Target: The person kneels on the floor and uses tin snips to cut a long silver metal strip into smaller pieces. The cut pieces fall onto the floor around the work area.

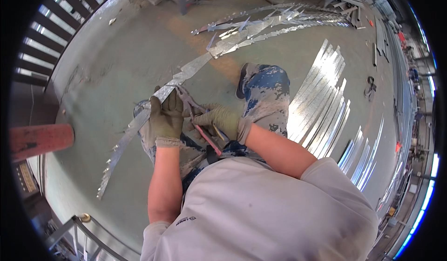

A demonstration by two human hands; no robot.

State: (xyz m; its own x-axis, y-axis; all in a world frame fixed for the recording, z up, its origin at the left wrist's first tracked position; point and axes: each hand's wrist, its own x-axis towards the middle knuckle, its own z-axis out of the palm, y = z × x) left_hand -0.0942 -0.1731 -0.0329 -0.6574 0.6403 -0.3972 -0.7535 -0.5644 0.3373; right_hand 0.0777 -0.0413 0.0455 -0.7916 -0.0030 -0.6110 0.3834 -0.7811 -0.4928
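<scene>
The gloved left hand [167,119] holds a metal strip [135,126] between thumb and fingers; the gloved right hand [218,120] grasps a red-handled hand tool [203,134], handles spread, its head at the strip. Silvery and jagged-edged, the strip slants across the left knee [146,137].

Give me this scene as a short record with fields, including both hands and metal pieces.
Left hand: gloved, holding jagged metal strip
Right hand: gloved, gripping plier-like hand tool
Tool head: near the strip; contact unclear
Ahead: jumbled jagged strips
Right side: straight metal strips, lying side by side
Left side: red cylinder
</scene>
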